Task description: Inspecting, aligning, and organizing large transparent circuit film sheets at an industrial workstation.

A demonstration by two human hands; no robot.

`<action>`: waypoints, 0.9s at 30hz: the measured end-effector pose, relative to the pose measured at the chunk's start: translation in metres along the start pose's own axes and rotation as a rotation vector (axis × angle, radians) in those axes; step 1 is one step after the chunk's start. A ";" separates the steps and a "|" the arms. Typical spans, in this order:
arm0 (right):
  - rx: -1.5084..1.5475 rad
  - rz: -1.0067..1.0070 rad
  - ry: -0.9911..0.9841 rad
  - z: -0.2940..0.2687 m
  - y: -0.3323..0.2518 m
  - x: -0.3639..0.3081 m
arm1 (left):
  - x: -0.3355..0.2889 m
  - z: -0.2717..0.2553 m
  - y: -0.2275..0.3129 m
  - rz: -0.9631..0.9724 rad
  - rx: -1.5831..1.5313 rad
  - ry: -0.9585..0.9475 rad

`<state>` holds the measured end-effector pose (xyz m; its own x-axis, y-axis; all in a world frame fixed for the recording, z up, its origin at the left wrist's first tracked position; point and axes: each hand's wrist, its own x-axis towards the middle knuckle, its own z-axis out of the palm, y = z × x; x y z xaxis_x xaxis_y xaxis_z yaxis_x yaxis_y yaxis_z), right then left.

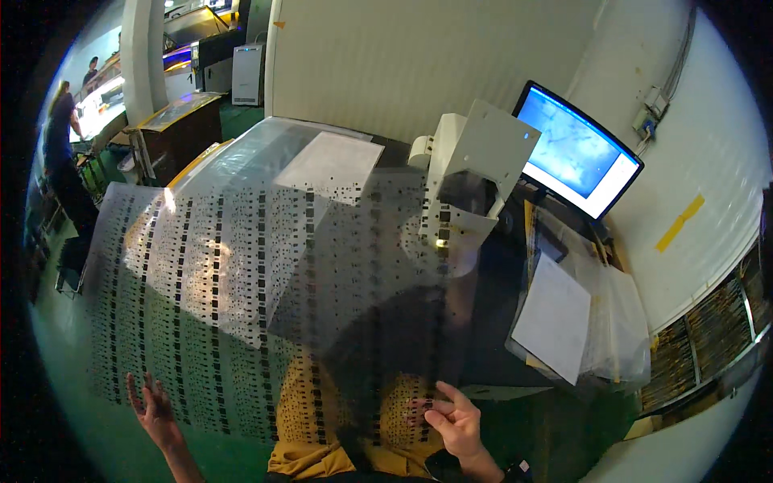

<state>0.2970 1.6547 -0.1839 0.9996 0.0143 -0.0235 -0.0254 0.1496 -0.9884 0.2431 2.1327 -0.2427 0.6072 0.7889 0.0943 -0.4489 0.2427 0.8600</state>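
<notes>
Left hand [155,409], right hand [455,420] at patterned film [237,282], rack [713,350], contents indistinct

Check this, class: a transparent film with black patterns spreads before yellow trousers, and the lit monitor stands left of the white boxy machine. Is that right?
Wrong side: the head view shows the lit monitor standing right of the white boxy machine. The transparent film with black patterns does spread before the yellow trousers.

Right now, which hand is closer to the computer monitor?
Right. The right hand is below and left of the computer monitor; the left hand is also below it, but much farther left.
</notes>
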 end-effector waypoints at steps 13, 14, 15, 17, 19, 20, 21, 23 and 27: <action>0.048 -0.019 -0.035 -0.005 0.013 -0.007 | -0.006 0.013 0.012 0.048 -0.017 -0.001; -0.043 -0.035 -0.069 -0.007 0.015 -0.008 | -0.006 0.008 0.014 0.062 -0.012 0.009; -0.034 -0.033 -0.090 -0.012 0.015 -0.010 | -0.007 0.001 0.012 0.043 -0.036 -0.099; -0.127 0.070 0.016 -0.012 0.001 -0.018 | -0.018 0.002 0.017 0.013 -0.059 -0.073; 0.201 0.032 0.170 -0.018 -0.005 -0.027 | -0.028 0.027 0.011 -0.081 -0.013 0.010; 0.155 0.070 0.225 -0.026 -0.015 -0.033 | -0.031 0.028 0.014 -0.167 0.049 -0.026; 0.100 0.109 0.278 -0.035 -0.027 -0.038 | -0.040 0.053 0.029 -0.244 0.123 0.022; -0.069 0.093 0.183 -0.052 -0.056 -0.043 | -0.041 0.060 0.057 -0.312 0.230 0.124; -0.101 0.315 0.220 -0.072 -0.082 -0.047 | -0.038 0.040 0.079 -0.414 0.310 -0.076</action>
<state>0.2528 1.5702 -0.1124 0.9217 -0.1702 -0.3486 -0.3409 0.0737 -0.9372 0.2107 2.0996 -0.1582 0.7439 0.6161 -0.2589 0.0475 0.3377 0.9401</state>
